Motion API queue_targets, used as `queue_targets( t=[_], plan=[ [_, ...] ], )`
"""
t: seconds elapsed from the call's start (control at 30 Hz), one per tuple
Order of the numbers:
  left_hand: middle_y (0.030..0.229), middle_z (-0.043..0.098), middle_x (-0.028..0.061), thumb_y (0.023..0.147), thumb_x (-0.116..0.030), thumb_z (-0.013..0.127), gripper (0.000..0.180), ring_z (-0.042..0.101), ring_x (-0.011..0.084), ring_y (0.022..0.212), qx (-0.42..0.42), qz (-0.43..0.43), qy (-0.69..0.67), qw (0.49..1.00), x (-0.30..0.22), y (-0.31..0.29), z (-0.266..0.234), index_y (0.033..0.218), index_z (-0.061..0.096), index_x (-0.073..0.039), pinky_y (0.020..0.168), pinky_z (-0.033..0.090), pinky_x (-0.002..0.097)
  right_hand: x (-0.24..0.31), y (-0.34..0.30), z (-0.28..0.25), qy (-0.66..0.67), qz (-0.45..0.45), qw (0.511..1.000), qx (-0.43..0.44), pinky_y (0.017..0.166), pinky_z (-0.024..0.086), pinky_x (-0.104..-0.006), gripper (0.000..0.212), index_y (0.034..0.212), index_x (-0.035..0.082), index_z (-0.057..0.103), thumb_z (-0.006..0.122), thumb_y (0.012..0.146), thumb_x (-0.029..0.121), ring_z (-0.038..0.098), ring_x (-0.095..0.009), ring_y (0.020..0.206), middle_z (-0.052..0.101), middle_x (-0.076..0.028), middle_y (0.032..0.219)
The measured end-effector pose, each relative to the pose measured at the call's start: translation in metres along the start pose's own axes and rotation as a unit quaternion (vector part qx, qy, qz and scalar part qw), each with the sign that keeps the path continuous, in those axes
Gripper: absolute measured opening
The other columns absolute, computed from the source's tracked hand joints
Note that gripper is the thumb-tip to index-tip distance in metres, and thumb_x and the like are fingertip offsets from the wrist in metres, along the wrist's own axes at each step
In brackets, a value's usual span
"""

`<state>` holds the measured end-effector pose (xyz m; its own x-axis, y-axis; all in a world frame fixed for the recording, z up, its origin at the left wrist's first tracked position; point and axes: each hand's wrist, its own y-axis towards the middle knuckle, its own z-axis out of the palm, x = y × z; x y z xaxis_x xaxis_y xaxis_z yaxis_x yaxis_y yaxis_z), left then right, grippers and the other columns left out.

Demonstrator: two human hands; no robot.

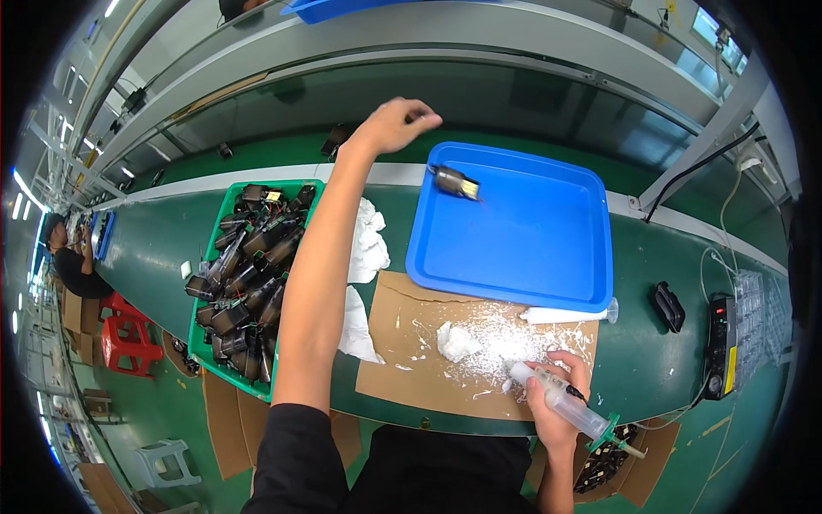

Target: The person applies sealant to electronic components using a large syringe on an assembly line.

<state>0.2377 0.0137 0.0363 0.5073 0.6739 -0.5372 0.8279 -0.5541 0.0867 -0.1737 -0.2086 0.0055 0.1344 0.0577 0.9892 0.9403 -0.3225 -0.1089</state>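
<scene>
My left hand (399, 125) is raised beyond the far-left corner of the blue tray (591, 295), its curved fingers apart and nothing visible in them. Just inside that corner sits a dark small housing (454, 182) with a pale end face. My right hand (558, 403) is closed around a large clear syringe (584, 417) with a green collar. Its whitish front end points up and left over the cardboard sheet (402, 330), which is smeared with white paste. A small black piece shows at the syringe barrel beside my fingers.
A green crate (318, 195) heaped with similar dark housings stands left, partly behind my left forearm. Crumpled white paper (366, 244) and a white paste lump (456, 342) lie nearby. A white tube (556, 316) borders the tray. Right are a black part (666, 307) and a power strip (722, 347).
</scene>
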Motion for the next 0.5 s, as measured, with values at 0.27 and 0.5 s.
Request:
queue_targets(
  t=[0.27,0.5],
  plan=[
    [0.134,0.045,0.0186,0.084,-0.011,0.061,0.060,0.050,0.0386,0.119,-0.088,-0.324,0.286,0.897,0.112,-0.016,0.018,0.138,0.041,-0.021,0.092,0.047,0.0489,-0.002,-0.003,-0.002,-0.034,-0.033,0.999,0.011,0.073,0.051,-0.0273,0.042,0.116,0.002,0.047,0.069,0.080,0.004,0.065,-0.017,0.086,0.067,-0.016,0.099],
    [0.114,0.063,0.0189,0.078,-0.010,0.068,0.055,0.062,0.0354,0.104,-0.153,0.089,0.003,0.984,-0.024,-0.013,0.022,0.130,0.050,-0.008,0.091,0.049,0.0391,0.000,0.002,-0.004,-0.007,-0.019,1.000,0.020,0.075,0.051,-0.0275,0.042,0.116,0.000,0.046,0.068,0.080,0.003,0.065,-0.017,0.086,0.067,-0.018,0.098]
  ],
)
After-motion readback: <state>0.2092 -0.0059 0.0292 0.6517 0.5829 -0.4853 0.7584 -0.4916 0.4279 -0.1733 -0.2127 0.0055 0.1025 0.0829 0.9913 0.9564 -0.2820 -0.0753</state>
